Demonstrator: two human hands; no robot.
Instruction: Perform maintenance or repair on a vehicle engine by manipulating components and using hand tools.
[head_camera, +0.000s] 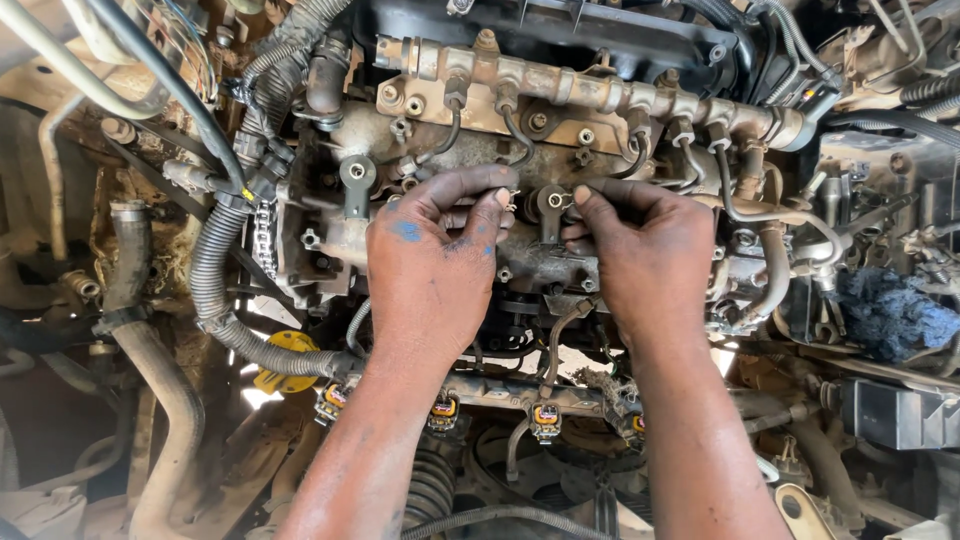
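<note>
Both hands reach into a dirty car engine bay. My left hand (440, 262), smeared with blue paint, pinches a small metal clip with thumb and fingers near the engine head's middle. My right hand (640, 258) presses its fingertips beside a dark clamp bracket (551, 208) on the engine head (470, 150). The two hands nearly touch at the fingertips. A second similar bracket (357, 178) stands to the left. Above runs a rusty fuel rail (600, 92) with thin curved metal pipes dropping from it.
A ribbed black hose (215, 290) curves down the left side next to a timing chain (266, 240). Yellow-tipped connectors (545, 415) hang on a harness near me. A blue rag (890, 312) lies at right. A yellow cap (285, 362) sits low left.
</note>
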